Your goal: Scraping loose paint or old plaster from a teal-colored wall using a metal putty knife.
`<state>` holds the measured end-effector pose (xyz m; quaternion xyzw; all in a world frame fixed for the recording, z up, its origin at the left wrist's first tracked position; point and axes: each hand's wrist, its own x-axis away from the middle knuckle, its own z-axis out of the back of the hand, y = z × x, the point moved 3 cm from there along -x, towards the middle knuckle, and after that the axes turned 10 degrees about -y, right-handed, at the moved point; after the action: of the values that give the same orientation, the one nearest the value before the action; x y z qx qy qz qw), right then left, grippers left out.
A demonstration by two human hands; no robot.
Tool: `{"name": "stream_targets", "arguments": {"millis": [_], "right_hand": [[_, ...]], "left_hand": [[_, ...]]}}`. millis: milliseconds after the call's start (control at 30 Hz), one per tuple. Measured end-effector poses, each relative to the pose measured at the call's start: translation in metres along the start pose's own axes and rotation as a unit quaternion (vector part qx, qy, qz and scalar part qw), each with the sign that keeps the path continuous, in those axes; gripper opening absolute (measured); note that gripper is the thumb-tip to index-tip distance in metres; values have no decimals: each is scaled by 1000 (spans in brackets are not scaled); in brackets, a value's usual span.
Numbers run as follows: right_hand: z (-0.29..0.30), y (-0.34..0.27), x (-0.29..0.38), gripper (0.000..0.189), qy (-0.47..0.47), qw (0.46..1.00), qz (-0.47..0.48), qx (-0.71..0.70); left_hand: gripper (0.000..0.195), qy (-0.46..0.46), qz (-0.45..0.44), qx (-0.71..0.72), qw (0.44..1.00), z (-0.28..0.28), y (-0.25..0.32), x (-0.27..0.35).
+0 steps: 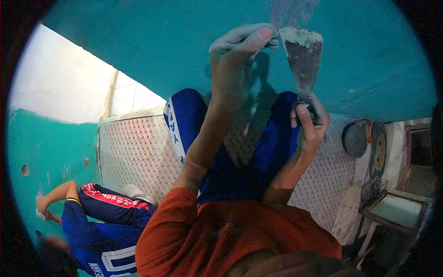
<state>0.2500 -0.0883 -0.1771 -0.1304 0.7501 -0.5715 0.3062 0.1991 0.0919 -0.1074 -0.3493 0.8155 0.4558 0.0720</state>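
Observation:
My right hand (311, 119) grips the handle of a putty knife (304, 59), its broad blade pointing up toward the teal wall (363, 62). Pale residue coats the blade's wide edge, and the metal below is dark and stained. My left hand (245, 46) is whitened with powder. Its thumb presses over curled fingers, with the fingertips at the blade's left corner. Whether something thin is pinched in them cannot be made out. Above the blade, the wall carries a pale, streaky patch (294, 12).
At the lower left another person (104, 228) in a blue shirt crouches, hands against the teal side wall (52, 145). Dotted flooring (135, 145) extends around my knees. On the right are a dark round pan-like object (354, 138) and a framed small table (396, 209).

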Motion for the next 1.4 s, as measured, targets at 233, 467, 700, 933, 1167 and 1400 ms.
{"name": "stream_targets", "arguments": {"millis": [233, 467, 700, 933, 1167, 1400], "right_hand": [[1, -3, 0, 37, -4, 999, -14, 34], [-3, -4, 1, 38, 23, 997, 7, 79], [-3, -9, 3, 39, 38, 995, 0, 97], [-2, -10, 3, 38, 32, 994, 11, 106], [6, -4, 2, 38, 18, 988, 20, 154], [5, -5, 5, 38, 11, 996, 10, 87]], "left_hand": [[21, 9, 12, -63, 998, 1, 0, 1], [22, 9, -65, -128, 990, 1, 1, 2], [20, 15, -78, -141, 987, -2, 2, 4], [20, 26, -63, -163, 984, -3, 3, 6], [22, 20, -50, -131, 990, -5, 2, 7], [25, -8, 4, -18, 1000, -2, -8, 0]]}}
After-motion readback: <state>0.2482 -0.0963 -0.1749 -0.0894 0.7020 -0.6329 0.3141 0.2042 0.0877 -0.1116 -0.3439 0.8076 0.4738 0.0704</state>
